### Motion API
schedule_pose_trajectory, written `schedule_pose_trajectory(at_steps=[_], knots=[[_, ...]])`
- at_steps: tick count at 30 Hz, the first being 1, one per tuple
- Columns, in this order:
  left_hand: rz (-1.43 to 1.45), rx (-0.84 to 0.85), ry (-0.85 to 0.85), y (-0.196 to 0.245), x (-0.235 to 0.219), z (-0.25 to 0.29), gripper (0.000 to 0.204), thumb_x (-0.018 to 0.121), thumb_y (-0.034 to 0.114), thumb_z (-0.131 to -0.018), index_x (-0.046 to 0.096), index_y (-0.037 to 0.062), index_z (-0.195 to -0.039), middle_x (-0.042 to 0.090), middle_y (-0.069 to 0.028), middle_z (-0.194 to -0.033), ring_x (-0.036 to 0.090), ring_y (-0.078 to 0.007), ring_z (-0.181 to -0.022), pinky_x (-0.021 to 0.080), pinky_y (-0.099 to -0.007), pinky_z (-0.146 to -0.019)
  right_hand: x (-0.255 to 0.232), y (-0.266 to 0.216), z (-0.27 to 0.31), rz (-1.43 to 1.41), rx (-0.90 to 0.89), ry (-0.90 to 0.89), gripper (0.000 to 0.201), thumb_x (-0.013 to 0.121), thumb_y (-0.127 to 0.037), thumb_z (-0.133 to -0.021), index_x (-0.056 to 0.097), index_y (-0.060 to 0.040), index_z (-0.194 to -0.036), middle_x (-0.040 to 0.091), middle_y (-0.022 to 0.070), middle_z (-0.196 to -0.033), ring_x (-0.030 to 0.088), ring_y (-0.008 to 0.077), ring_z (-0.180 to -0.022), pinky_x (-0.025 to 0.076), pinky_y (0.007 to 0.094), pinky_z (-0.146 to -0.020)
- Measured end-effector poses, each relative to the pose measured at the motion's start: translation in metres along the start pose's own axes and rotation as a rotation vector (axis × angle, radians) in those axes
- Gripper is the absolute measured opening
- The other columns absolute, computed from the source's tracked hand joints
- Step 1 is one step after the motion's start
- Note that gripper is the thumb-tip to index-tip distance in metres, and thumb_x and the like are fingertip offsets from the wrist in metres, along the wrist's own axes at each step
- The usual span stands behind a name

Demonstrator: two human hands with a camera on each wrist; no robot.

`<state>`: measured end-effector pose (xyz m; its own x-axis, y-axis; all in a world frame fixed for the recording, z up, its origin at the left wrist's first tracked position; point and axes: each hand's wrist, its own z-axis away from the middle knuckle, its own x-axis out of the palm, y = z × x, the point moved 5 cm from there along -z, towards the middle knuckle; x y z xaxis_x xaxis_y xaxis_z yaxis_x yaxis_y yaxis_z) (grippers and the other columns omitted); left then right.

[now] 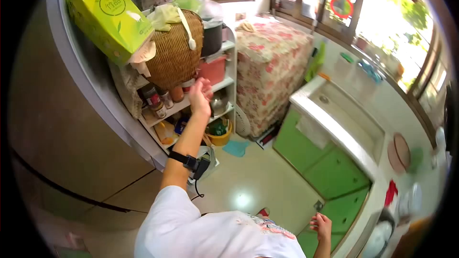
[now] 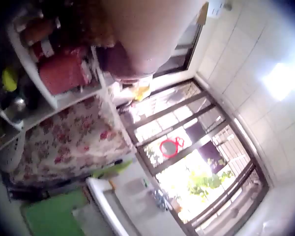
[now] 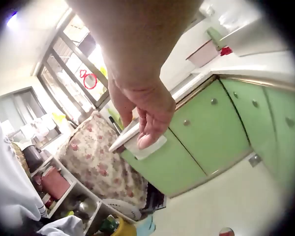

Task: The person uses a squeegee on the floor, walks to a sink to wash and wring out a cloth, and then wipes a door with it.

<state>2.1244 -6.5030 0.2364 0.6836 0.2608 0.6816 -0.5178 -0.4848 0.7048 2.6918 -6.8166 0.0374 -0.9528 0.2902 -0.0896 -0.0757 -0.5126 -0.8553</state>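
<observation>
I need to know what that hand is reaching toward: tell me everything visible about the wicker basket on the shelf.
The wicker basket is brown, woven and rounded, tipped on its side on the white shelf unit's top. A green tissue box leans against its left; pale cloth and a white spoon-like handle drape over it. The left hand reaches just below its lower edge; contact is unclear.

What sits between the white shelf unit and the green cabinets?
In the head view, a flower-patterned covered block stands between the white shelf unit and the green cabinets.
</observation>
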Motion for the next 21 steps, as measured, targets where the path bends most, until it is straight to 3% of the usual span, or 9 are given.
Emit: schedule_pose_trajectory(at_steps=[1,5,7,9,10,11,15,19,21], knots=[[-0.037,0.182,-0.047,0.026,0.009,-0.017,0.017,0.047,0.022,-0.086,0.054,0.0096,-0.095,0.058,-0.0015,-0.083,0.053,-0.0116,-0.067,0.044,-0.0245,-0.057,0.001,-0.013,-0.024,-0.008,0.018,-0.008,0.025,0.052,-0.019,-0.084,0.053,0.0002,-0.099,0.058,0.0087,-0.081,0.057,0.0140,-0.059,0.046,0.0256,-0.045],[0.036,0.413,0.337,0.094,0.035,-0.062,0.017,0.054,0.023,-0.084,0.051,0.0082,-0.092,0.054,-0.0012,-0.075,0.052,-0.0108,-0.064,0.044,-0.0266,-0.056,0.009,-0.113,-0.137,0.129,-0.113,-0.105,0.025,0.051,-0.021,-0.084,0.054,-0.0011,-0.099,0.058,0.0076,-0.082,0.057,0.0136,-0.061,0.048,0.0262,-0.046],[0.004,0.469,0.422,0.115,0.000,-0.092,0.020,0.058,0.024,-0.081,0.047,0.0089,-0.088,0.053,-0.0023,-0.070,0.052,-0.0116,-0.058,0.044,-0.0262,-0.049,0.028,-0.163,-0.171,0.180,-0.174,-0.143,0.027,0.051,-0.020,-0.084,0.054,-0.0013,-0.104,0.058,0.0076,-0.084,0.057,0.0132,-0.063,0.048,0.0261,-0.049],[-0.138,0.640,0.626,0.139,-0.021,-0.099,0.021,0.060,0.025,-0.080,0.045,0.0100,-0.081,0.052,-0.0032,-0.066,0.051,-0.0119,-0.052,0.042,-0.0243,-0.042,0.044,-0.193,-0.203,0.226,-0.214,-0.198,0.031,0.050,-0.020,-0.085,0.052,-0.0006,-0.108,0.058,0.0075,-0.085,0.057,0.0134,-0.065,0.048,0.0257,-0.052],[-0.196,0.629,0.649,0.148,-0.037,-0.110,0.022,0.061,0.027,-0.079,0.047,0.0103,-0.079,0.050,-0.0027,-0.063,0.051,-0.0115,-0.051,0.041,-0.0228,-0.040,0.052,-0.205,-0.214,0.238,-0.212,-0.227,0.032,0.050,-0.020,-0.085,0.051,0.0000,-0.109,0.058,0.0077,-0.086,0.057,0.0136,-0.066,0.048,0.0256,-0.052],[-0.196,0.572,0.704,0.155,-0.006,-0.091,0.027,0.061,0.032,-0.079,0.047,0.0094,-0.076,0.048,-0.0015,-0.060,0.048,-0.0093,-0.050,0.038,-0.0215,-0.041,0.061,-0.213,-0.226,0.248,-0.218,-0.259,0.032,0.050,-0.020,-0.085,0.051,0.0005,-0.110,0.059,0.0078,-0.087,0.057,0.0138,-0.066,0.048,0.0254,-0.053],[-0.342,0.739,0.576,0.165,-0.011,-0.108,0.038,0.052,0.043,-0.083,0.044,0.0084,-0.069,0.039,0.0012,-0.055,0.036,-0.0074,-0.047,0.027,-0.0200,-0.044,0.089,-0.213,-0.280,0.278,-0.134,-0.308,0.032,0.050,-0.018,-0.085,0.050,0.0020,-0.110,0.059,0.0091,-0.088,0.057,0.0144,-0.067,0.049,0.0271,-0.054],[-0.497,0.777,0.727,0.153,-0.016,-0.104,0.040,0.045,0.040,-0.087,0.042,0.0085,-0.063,0.035,0.0019,-0.052,0.033,-0.0076,-0.045,0.025,-0.0219,-0.041,0.122,-0.227,-0.303,0.316,-0.082,-0.396,0.033,0.051,-0.018,-0.085,0.049,0.0031,-0.111,0.059,0.0092,-0.087,0.057,0.0141,-0.066,0.048,0.0274,-0.054],[-0.689,0.712,0.771,0.152,-0.025,-0.101,0.036,0.045,0.035,-0.088,0.042,0.0090,-0.063,0.034,0.0020,-0.052,0.032,-0.0072,-0.045,0.025,-0.0223,-0.040,0.129,-0.233,-0.317,0.346,-0.064,-0.421,0.033,0.051,-0.017,-0.085,0.049,0.0035,-0.111,0.059,0.0091,-0.087,0.056,0.0139,-0.065,0.048,0.0273,-0.054]])
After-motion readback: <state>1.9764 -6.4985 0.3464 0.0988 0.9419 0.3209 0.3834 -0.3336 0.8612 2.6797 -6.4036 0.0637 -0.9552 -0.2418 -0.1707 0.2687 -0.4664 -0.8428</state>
